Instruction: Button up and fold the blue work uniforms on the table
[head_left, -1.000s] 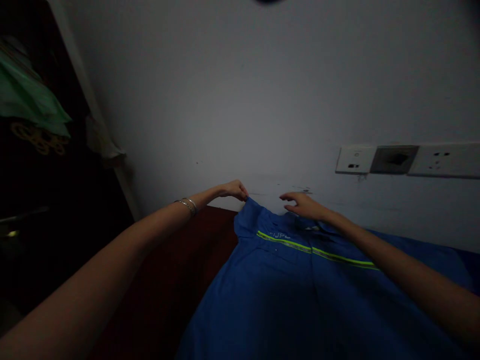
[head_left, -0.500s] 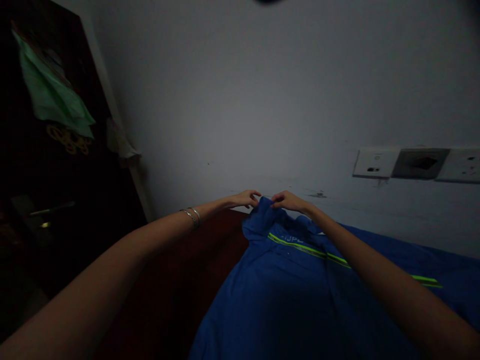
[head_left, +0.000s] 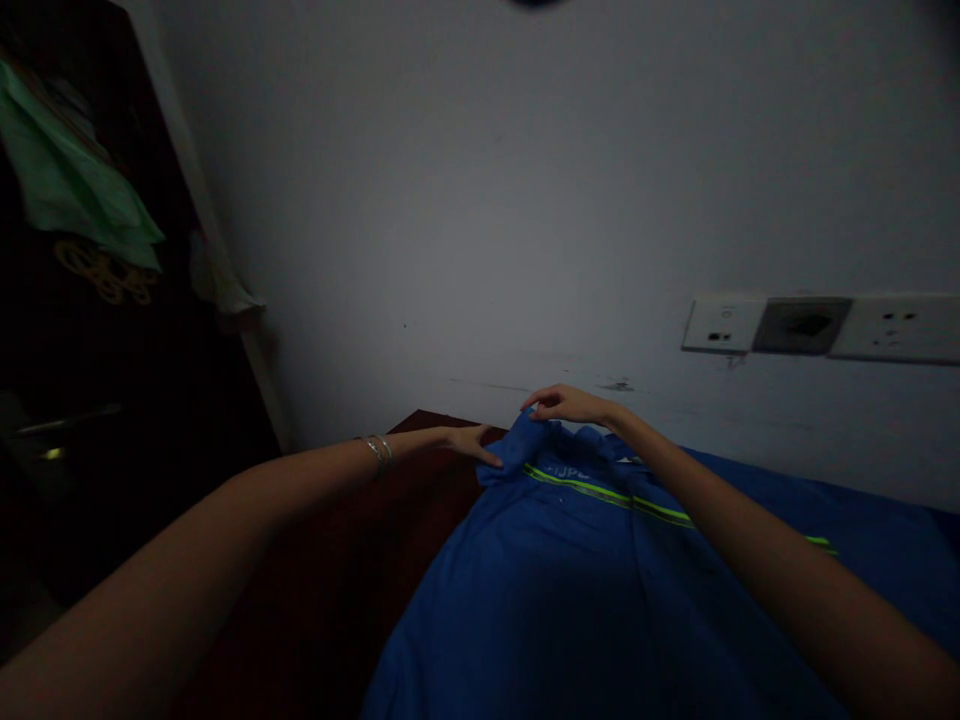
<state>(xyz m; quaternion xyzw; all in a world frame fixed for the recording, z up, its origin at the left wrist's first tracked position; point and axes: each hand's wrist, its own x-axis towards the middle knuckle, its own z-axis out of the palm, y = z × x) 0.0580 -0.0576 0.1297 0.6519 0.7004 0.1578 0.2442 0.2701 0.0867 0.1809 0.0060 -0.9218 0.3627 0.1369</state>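
A blue jacket (head_left: 555,580) with yellow-green reflective stripes and partly hidden white lettering lies spread out, reaching from the wall down to the bottom of the view. With thumb and fingers my right hand (head_left: 571,403) pinches its raised upper-left corner near the wall. Just below and to the left is my left hand (head_left: 471,441), its thumb and fingers apart at the jacket's left edge. The thumb seems to touch the cloth. Two silvery bracelets (head_left: 380,452) circle the left wrist.
Under the jacket is a dark red surface (head_left: 330,580), its far corner against the pale wall (head_left: 480,220). Switch and socket plates (head_left: 801,325) sit on the wall at right. To the left stands a dark door (head_left: 82,350) with a handle and a hanging green cloth (head_left: 75,170).
My left hand has come off the raised corner and moved down and left to the jacket's side edge, fingers spreading. My right hand keeps its pinch. The view has shifted slightly right.
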